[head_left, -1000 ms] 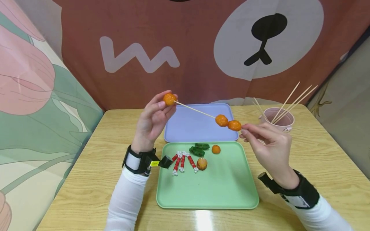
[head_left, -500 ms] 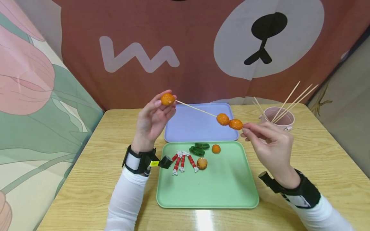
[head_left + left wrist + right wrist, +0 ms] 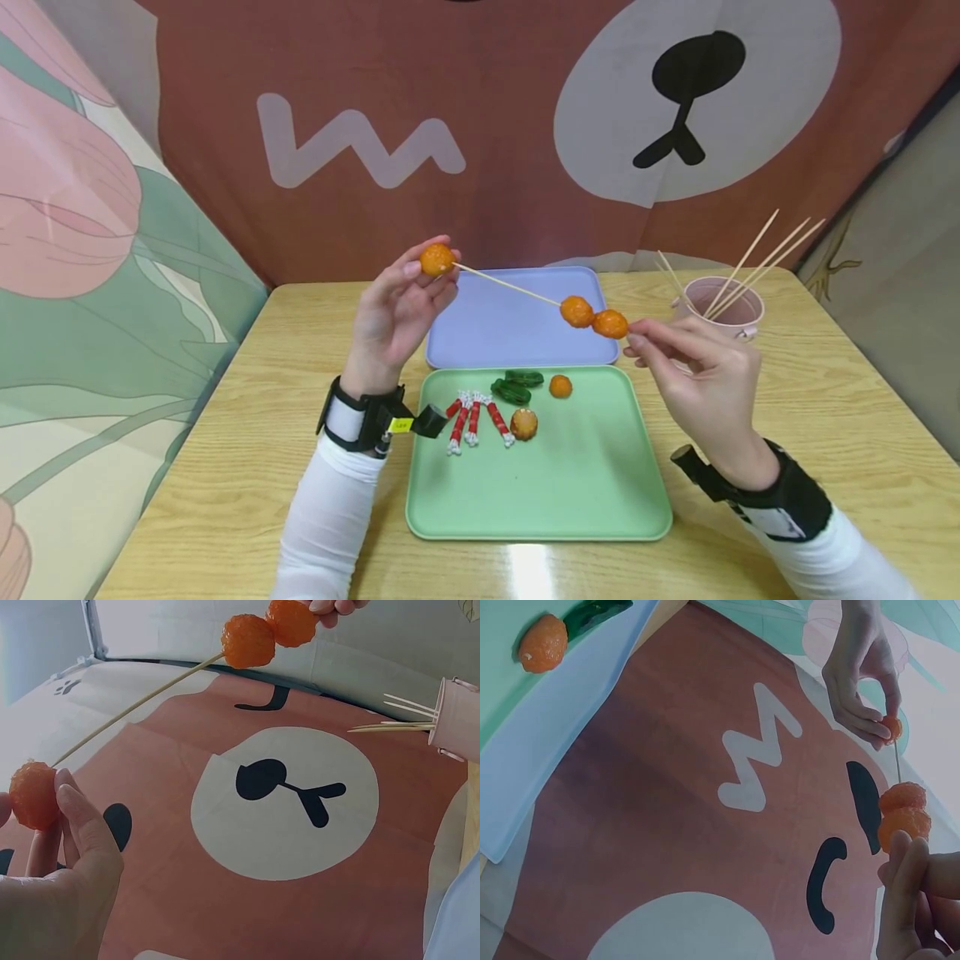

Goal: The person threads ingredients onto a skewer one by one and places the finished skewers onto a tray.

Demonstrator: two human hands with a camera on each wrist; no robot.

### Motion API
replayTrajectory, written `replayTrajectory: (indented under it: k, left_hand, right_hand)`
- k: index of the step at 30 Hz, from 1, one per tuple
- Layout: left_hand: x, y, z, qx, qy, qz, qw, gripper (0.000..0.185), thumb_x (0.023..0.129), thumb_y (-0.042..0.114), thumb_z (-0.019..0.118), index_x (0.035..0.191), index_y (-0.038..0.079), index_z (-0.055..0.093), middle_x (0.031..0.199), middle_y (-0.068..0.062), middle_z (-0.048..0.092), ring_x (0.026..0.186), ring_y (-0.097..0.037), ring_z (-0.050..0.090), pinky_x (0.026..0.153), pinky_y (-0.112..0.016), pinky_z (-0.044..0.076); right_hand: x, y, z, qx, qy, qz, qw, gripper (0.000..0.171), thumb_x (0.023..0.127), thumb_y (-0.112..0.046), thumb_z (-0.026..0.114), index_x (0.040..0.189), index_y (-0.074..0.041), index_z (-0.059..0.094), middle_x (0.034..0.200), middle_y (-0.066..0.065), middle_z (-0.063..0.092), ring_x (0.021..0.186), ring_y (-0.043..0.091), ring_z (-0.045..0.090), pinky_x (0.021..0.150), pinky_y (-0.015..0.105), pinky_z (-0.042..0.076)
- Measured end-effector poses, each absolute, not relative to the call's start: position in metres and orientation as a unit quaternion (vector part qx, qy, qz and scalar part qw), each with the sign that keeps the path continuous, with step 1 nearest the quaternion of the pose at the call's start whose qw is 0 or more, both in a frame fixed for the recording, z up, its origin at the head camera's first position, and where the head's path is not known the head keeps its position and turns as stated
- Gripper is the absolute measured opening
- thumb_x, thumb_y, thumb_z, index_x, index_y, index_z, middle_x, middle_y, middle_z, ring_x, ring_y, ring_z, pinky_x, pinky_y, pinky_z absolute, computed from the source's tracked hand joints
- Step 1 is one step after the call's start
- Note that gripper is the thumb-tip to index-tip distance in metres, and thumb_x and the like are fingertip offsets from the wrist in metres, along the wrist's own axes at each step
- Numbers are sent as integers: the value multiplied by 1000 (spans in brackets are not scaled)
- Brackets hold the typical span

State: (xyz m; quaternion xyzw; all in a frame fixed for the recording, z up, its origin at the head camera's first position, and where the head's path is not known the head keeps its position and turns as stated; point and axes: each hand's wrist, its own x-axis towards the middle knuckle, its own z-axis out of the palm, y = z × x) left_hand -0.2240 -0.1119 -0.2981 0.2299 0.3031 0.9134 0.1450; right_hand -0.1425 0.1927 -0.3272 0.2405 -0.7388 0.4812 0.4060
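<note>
Centrally, as I watch from the head camera, both hands are raised above the table (image 3: 825, 392) with a thin wooden skewer (image 3: 510, 287) stretched between them. My view shows the left hand (image 3: 393, 321) pinching an orange ball (image 3: 437, 259) between its thumb and fingertips at the skewer's pointed end; the left wrist camera shows the ball (image 3: 34, 795) touching the tip, though I cannot tell how far the point has entered it. The right hand (image 3: 697, 375) pinches the opposite end of the skewer, its fingers curled round the stick just beside two orange balls (image 3: 594, 317) already threaded and touching each other. The skewer slopes down from the left hand to the right hand and lies over the lilac tray (image 3: 480, 333) at the far side of the table.

Nearer to me sits the green tray (image 3: 585, 475), its far edge touching the lilac one. On its far part lie three red-and-white sticks (image 3: 474, 422) side by side, a green pepper piece (image 3: 516, 385), a loose orange ball (image 3: 560, 386) and a browner round piece (image 3: 523, 425). A pink cup (image 3: 738, 312) holding spare skewers (image 3: 757, 262) stands on the table beyond the right hand. Black wrist straps sit on both white sleeves.
</note>
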Motion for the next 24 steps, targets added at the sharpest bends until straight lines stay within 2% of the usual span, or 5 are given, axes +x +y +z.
replayTrajectory:
  k: [11,18,24]
  left_hand:
    - [-222,-113,-297,234,296,915,143,35,84,13,67,116,1,59,110,-13,59,94,-22,58,87,-28,49]
    - [-221,-108,-296,244,367,898,12,29,84,11,71,112,4,63,111,-11,59,101,-26,62,92,-31,52]
    - [-221,-104,-295,248,395,881,-81,30,81,10,74,110,6,66,109,-12,62,103,-28,63,90,-31,53]
  right_hand:
    - [-140,193,-327,249,-734,467,426,29,60,25,73,85,9,73,71,19,67,66,-2,63,64,10,52]
    - [-140,194,-326,241,-729,479,424,27,61,25,72,84,11,72,72,21,66,66,-2,64,62,10,52]
    - [-143,192,-326,240,-733,476,423,27,61,24,73,84,10,73,71,20,66,66,-2,63,63,10,51]
